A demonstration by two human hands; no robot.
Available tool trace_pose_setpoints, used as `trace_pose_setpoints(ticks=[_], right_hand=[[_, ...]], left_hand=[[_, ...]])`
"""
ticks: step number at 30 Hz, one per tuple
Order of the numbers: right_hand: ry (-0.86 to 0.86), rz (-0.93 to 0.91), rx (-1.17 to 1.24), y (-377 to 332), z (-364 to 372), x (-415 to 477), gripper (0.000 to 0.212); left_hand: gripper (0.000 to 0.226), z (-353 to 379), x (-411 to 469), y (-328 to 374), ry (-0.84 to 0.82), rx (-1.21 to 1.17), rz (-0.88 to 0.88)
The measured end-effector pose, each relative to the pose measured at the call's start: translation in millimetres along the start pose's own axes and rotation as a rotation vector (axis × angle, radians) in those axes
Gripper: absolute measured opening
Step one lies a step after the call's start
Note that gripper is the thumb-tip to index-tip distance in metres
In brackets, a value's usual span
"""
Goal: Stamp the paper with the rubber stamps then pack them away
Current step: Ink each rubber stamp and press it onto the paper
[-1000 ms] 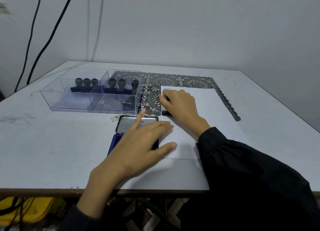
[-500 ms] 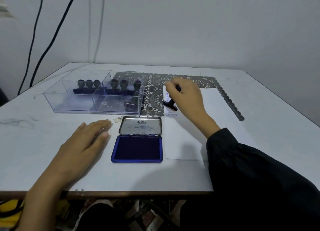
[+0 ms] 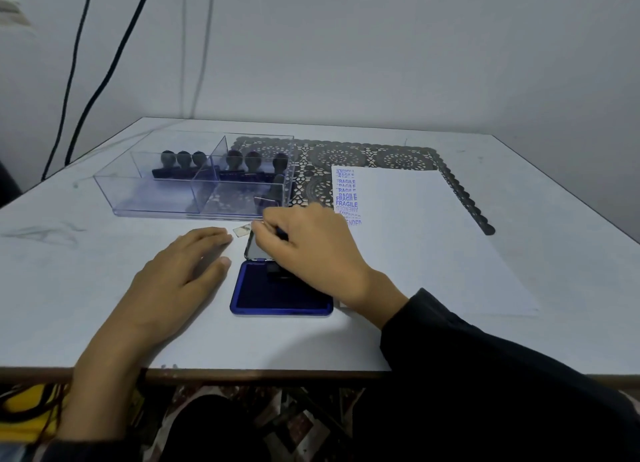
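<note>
The right hand (image 3: 311, 250) grips a rubber stamp (image 3: 274, 271) in curled fingers, its base on the blue ink pad (image 3: 277, 298). The left hand (image 3: 180, 274) lies flat, fingers relaxed, on the bench (image 3: 104, 288) beside the pad. The printed paper (image 3: 433, 239) lies to the right.

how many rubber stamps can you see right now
8 stamps: three back left in the tray, three back right, one front right, one stamp in the right hand on the ink pad. More may be hidden.
</note>
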State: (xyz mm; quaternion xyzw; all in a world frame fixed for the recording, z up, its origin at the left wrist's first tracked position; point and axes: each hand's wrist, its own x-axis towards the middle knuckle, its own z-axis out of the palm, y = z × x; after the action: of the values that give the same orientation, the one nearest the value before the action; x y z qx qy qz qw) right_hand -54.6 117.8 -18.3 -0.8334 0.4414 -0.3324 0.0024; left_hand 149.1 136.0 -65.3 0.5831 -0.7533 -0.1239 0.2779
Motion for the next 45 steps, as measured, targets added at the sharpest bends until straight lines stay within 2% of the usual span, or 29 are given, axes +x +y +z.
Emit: trace_pose_setpoints(ticks=[10, 15, 20, 27, 31, 36, 38, 40, 42, 45], right_hand=[[-0.007, 0.07, -0.152, -9.9, 9.2, -1.0, 0.029], [0.073, 0.034, -0.198, -13.1, 12.7, -7.9, 0.028], [0.141, 0.017, -0.299, -16.5, 12.5, -15.7, 0.025], [0.102, 0.032, -0.286, -14.0, 11.1, -13.6, 0.024], [-0.065, 0.041, -0.158, -9.6, 1.1, -5.2, 0.031], [0.086, 0.186, -0.045, 33.1, -34.0, 20.4, 0.041], [0.077, 0.213, -0.063, 58.5, -45.4, 29.9, 0.043], [-0.004, 0.225, -0.098, 80.2, -47.8, 33.1, 0.043], [-0.058, 0.245, -0.125, 94.5, -43.5, 31.8, 0.042], [-0.064, 0.253, -0.147, 100.8, -36.1, 29.9, 0.042]], left_hand=[[0.055, -0.8, 0.7, 3.2, -0.004, 0.004, -0.028], [0.055, 0.1, -0.1, 3.4, -0.012, 0.027, -0.024], [0.042, 3.1, -0.7, 4.1, 0.006, 0.041, -0.03], [0.047, 2.0, -3.6, 5.7, -0.004, 0.029, -0.017], [0.044, 1.9, -5.9, 4.6, -0.004, 0.014, -0.033], [0.053, -5.5, -9.6, 13.0, 0.001, -0.169, -0.012], [0.051, -7.7, -9.9, 23.4, 0.0, -0.212, 0.025], [0.044, -5.5, -8.8, 38.9, 0.033, -0.246, 0.095], [0.043, 1.1, -6.8, 61.0, 0.041, -0.208, 0.207], [0.048, 18.1, -1.3, 93.6, -0.036, -0.107, 0.39]])
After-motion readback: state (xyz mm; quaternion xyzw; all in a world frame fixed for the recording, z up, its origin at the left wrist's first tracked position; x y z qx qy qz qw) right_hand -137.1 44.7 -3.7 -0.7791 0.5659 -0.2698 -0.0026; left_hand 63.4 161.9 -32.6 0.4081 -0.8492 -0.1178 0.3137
